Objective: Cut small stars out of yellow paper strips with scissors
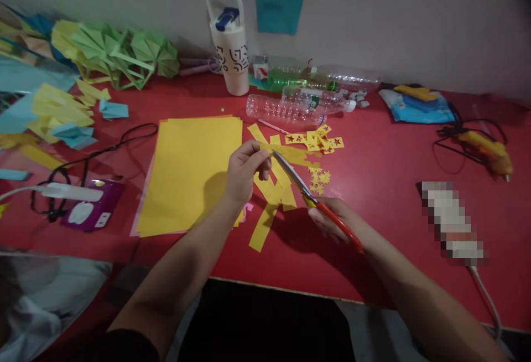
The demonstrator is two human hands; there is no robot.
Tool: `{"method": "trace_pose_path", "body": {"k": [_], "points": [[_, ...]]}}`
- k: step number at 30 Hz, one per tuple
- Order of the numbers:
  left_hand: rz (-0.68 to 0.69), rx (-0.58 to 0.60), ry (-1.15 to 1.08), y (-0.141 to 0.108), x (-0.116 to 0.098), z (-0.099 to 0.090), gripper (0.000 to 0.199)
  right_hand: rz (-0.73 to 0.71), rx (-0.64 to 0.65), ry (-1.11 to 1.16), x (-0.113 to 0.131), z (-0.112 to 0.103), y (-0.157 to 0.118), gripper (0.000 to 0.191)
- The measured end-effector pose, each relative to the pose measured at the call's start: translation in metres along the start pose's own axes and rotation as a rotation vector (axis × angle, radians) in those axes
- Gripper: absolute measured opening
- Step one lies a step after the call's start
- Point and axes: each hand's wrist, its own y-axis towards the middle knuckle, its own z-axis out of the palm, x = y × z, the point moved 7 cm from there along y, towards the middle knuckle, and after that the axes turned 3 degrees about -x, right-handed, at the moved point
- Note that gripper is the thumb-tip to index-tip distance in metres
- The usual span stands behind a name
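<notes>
In my left hand (248,171), the fingers pinch one end of a yellow paper strip (293,155) that has star-shaped cuts toward its far end. My right hand (332,218) grips a pair of scissors (309,190) with red handles. The blade tips point up and left and reach the strip close to my left fingertips. Beneath my hands lie several loose yellow paper strips (264,226). Small yellow paper stars (318,180) are heaped to the right of them. Behind these are star-punched paper scraps (316,139).
A stack of yellow paper sheets (191,174) lies left of my hands. Plastic bottles (286,108) and a white tumbler (233,57) are at the back. A glue gun (487,151) with its cord is far right; folded paper shapes (112,52) crowd the left. The table (385,185) is red.
</notes>
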Motion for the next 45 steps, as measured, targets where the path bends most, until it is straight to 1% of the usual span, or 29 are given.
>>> {"method": "trace_pose_path", "body": {"k": [5,10,14,18,22,30,35,39,45], "points": [[0.013,-0.001,0.014,0.001,-0.002,-0.002,0.017,0.018,0.003,-0.009,0.003,-0.001,0.0,0.056],[0.002,0.007,0.05,0.002,-0.002,-0.002,0.017,-0.012,0.039,0.013,0.006,0.0,-0.002,0.058],[-0.018,0.019,0.068,0.001,-0.001,0.0,0.015,-0.039,0.051,-0.002,0.005,-0.001,-0.003,0.058],[-0.029,0.023,0.069,0.001,-0.001,-0.001,0.014,-0.027,0.068,-0.01,0.001,0.0,-0.002,0.057],[-0.047,0.019,0.072,0.001,0.0,-0.002,0.013,0.008,0.056,-0.007,0.0,0.0,-0.002,0.057],[-0.058,0.005,0.066,0.001,0.0,-0.002,0.014,0.008,0.037,-0.012,0.002,-0.001,-0.002,0.057],[-0.06,0.012,0.076,0.001,0.001,-0.002,0.013,0.02,0.042,-0.016,-0.003,-0.001,0.0,0.059],[-0.051,0.013,0.074,0.002,0.001,-0.002,0.013,0.003,0.045,0.002,-0.005,-0.001,0.001,0.059],[-0.053,0.008,0.075,0.002,0.002,-0.003,0.013,-0.008,0.028,-0.008,0.0,-0.002,0.0,0.057]]}}
